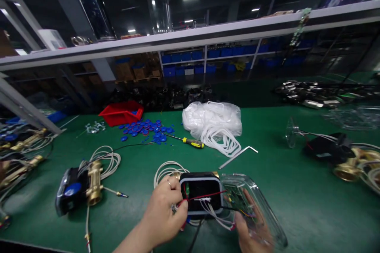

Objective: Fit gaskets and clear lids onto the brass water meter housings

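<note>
Green workbench (276, 154): your working surface; clock directions below are taken from the open black housing (202, 175).
Left hand (164, 205): at 9 o'clock, against the housing rim, thumb and fingers pinching a red wire (204, 195).
Clear cover (268, 207): at 3 o'clock, tilted, wires running from it to the housing.
Right hand (252, 241): at 4 o'clock, your thumb and fingers clamped on the cover (fingers visible through it).
Brass-fitted unit (94, 180): at 9 o'clock, well apart.
Plastic bag (204, 112): at 12 o'clock, white rings (224, 142) lying against it.
Housing: directly before you, open, grey seal around its rim.
Red bin (118, 115): between 10 and 11 o'clock.
Hex key (234, 159): between 1 and 2 o'clock.
Screwdriver (193, 143): near 12 o'clock, yellow-and-black handle.
</note>
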Demonstrator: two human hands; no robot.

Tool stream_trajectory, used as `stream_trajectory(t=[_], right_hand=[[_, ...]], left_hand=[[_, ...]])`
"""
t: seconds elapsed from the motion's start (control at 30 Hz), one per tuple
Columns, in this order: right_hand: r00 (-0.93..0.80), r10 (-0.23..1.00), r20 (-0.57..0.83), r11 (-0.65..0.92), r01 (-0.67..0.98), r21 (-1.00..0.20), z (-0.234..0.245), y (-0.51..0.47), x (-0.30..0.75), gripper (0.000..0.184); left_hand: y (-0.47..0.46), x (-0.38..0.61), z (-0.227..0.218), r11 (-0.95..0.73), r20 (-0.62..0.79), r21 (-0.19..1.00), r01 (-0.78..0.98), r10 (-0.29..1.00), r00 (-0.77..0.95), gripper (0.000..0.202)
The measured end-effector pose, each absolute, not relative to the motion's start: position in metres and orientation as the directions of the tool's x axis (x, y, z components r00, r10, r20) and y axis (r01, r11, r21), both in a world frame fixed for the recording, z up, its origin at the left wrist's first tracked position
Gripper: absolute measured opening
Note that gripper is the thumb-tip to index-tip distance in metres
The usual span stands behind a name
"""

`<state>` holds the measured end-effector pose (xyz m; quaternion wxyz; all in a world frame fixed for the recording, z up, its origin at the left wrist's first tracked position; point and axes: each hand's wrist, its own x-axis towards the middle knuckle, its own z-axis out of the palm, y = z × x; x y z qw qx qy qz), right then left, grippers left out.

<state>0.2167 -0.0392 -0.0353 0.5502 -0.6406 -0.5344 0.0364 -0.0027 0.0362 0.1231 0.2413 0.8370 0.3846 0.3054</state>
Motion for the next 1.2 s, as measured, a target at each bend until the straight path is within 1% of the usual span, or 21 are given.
stream_trajectory(t=[0.03, 0.1, 0.13, 0.17, 0.2, 0.23, 0.3, 0.37, 0.43, 0.5, 0.57, 0.6, 0.67, 0.9, 0.97, 1.03, 1.07, 1.13, 1.2], right_hand=[[0.394, 0.729, 0.561, 0.185, 0.675, -0.714, -0.042, -0.041, 0.219, 0.046], [0.352, 0.736, 0.579, 0.194, 0.709, -0.678, -0.051, -0.044, 0.224, 0.045], [0.336, 0.740, 0.583, 0.202, 0.716, -0.668, -0.052, -0.045, 0.225, 0.046], [0.311, 0.746, 0.589, 0.213, 0.727, -0.653, -0.052, -0.046, 0.227, 0.047], [0.280, 0.753, 0.595, 0.229, 0.737, -0.636, -0.050, -0.047, 0.227, 0.048], [0.247, 0.760, 0.601, 0.244, 0.749, -0.616, -0.048, -0.048, 0.228, 0.050], [0.207, 0.753, 0.624, 0.262, 0.776, -0.574, -0.041, -0.048, 0.227, 0.052], [0.212, 0.725, 0.655, 0.261, 0.795, -0.547, -0.035, -0.047, 0.225, 0.052], [0.246, 0.698, 0.673, 0.253, 0.794, -0.553, -0.031, -0.046, 0.224, 0.053], [0.261, 0.697, 0.667, 0.255, 0.780, -0.571, -0.030, -0.046, 0.223, 0.053], [0.271, 0.696, 0.665, 0.260, 0.768, -0.585, -0.031, -0.046, 0.223, 0.053], [0.273, 0.698, 0.662, 0.263, 0.762, -0.592, -0.031, -0.046, 0.224, 0.053], [0.291, 0.703, 0.649, 0.254, 0.749, -0.612, -0.033, -0.046, 0.225, 0.054], [0.398, 0.734, 0.550, 0.187, 0.660, -0.727, -0.037, -0.048, 0.223, 0.052], [0.404, 0.730, 0.551, 0.192, 0.653, -0.733, -0.035, -0.048, 0.221, 0.051], [0.369, 0.717, 0.591, 0.246, 0.660, -0.710, -0.031, -0.047, 0.220, 0.051], [0.344, 0.708, 0.617, 0.281, 0.664, -0.692, -0.028, -0.046, 0.220, 0.051], [0.270, 0.692, 0.670, 0.364, 0.671, -0.646, -0.020, -0.043, 0.221, 0.051], [0.192, 0.679, 0.708, 0.442, 0.664, -0.603, -0.010, -0.040, 0.221, 0.050]], left_hand=[[0.033, -0.003, 0.121, -0.513, 0.271, 0.736, 0.441, 0.821, 0.503, 0.033], [0.026, -0.003, 0.116, -0.330, 0.174, 0.914, 0.235, 0.844, 0.507, 0.033], [0.023, -0.004, 0.113, -0.244, 0.144, 0.961, 0.135, 0.849, 0.508, 0.031], [0.019, -0.004, 0.108, -0.182, 0.123, 0.981, 0.072, 0.860, 0.495, 0.032], [0.016, -0.004, 0.103, -0.150, 0.106, 0.987, 0.061, 0.884, 0.456, 0.035], [0.012, -0.004, 0.097, -0.139, 0.087, 0.985, 0.101, 0.911, 0.402, 0.037], [0.006, 0.001, 0.085, -0.153, 0.074, 0.950, 0.272, 0.957, 0.280, 0.037], [0.002, 0.007, 0.074, -0.222, 0.154, 0.868, 0.445, 0.971, 0.185, 0.034], [0.002, 0.015, 0.065, -0.339, 0.302, 0.738, 0.584, 0.939, 0.163, 0.031], [0.005, 0.022, 0.060, -0.423, 0.452, 0.560, 0.712, 0.877, 0.166, 0.031], [0.010, 0.029, 0.056, -0.434, 0.557, 0.390, 0.812, 0.814, 0.167, 0.035], [0.014, 0.031, 0.055, -0.423, 0.591, 0.330, 0.844, 0.790, 0.165, 0.036], [0.019, 0.036, 0.053, -0.398, 0.635, 0.272, 0.876, 0.758, 0.148, 0.036], [0.025, 0.040, 0.035, -0.369, 0.736, 0.323, 0.872, 0.677, 0.014, 0.020], [0.026, 0.041, 0.028, -0.361, 0.767, 0.346, 0.866, 0.641, -0.039, 0.015], [0.027, 0.042, 0.022, -0.355, 0.767, 0.391, 0.849, 0.636, -0.087, 0.007], [0.028, 0.042, 0.019, -0.355, 0.744, 0.420, 0.835, 0.662, -0.092, 0.013], [0.029, 0.043, 0.015, -0.353, 0.657, 0.466, 0.811, 0.752, -0.051, 0.032], [0.030, 0.042, 0.014, -0.338, 0.556, 0.491, 0.803, 0.831, 0.010, 0.043]])
